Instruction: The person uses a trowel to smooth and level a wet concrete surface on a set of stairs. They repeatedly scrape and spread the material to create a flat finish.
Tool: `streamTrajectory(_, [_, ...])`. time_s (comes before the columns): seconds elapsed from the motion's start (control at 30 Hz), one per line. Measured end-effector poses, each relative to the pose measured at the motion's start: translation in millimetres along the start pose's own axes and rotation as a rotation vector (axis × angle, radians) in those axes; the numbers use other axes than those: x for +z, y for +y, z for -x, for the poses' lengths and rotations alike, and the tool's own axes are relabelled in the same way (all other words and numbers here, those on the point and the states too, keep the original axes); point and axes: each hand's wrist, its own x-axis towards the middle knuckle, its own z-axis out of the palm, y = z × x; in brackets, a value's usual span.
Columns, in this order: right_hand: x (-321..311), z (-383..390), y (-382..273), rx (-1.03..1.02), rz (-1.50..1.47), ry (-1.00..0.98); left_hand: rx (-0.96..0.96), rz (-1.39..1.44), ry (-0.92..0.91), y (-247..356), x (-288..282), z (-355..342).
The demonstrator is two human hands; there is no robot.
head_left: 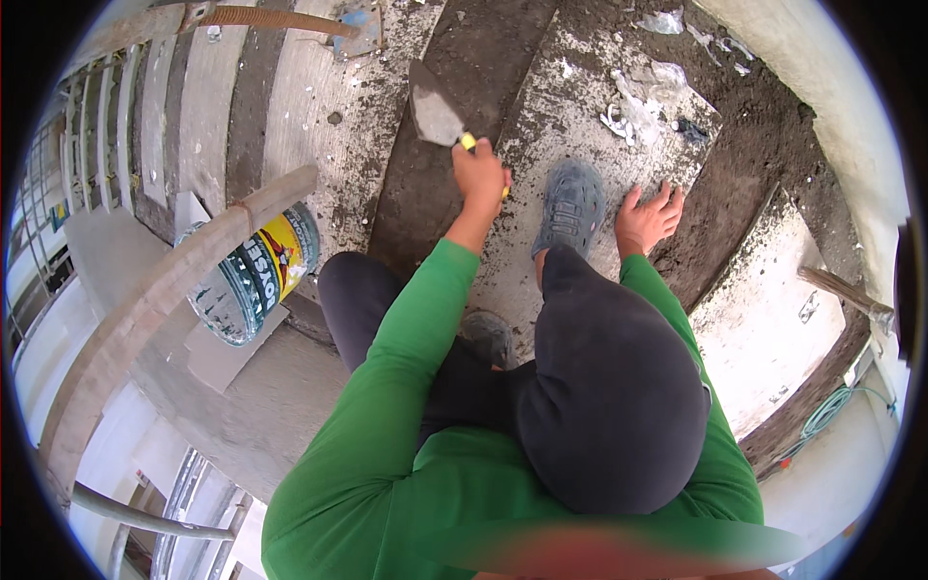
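My left hand is closed round the yellow-and-black handle of a pointed trowel. The trowel's grey blade points away from me over a dark, dirt-covered strip between pale boards. My right hand rests with its fingers spread at the edge of a white, dirt-speckled board, beside my grey clog. That clog stands on the same board, while the other shoe is partly hidden under my leg. Crumpled plastic scraps lie on the board beyond my right hand.
At left, a paint bucket stands behind a slanting wooden bar. A rusty threaded rod with a base plate is at the far left. Another white board, a wooden handle and a coiled teal cord lie right, near the wall.
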Motion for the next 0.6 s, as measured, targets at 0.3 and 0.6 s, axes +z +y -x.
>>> streamTrajectory(0.3, [-4.3, 2.2, 2.2, -0.005, 0.022, -0.011, 0.021, 0.111, -0.045, 26.2, 55.1, 30.5])
streamTrajectory(0.6, [-3.5, -0.5, -0.1, -0.03, 0.013, 0.004, -0.206, 0.471, 0.061, 40.2, 123.0, 1.4])
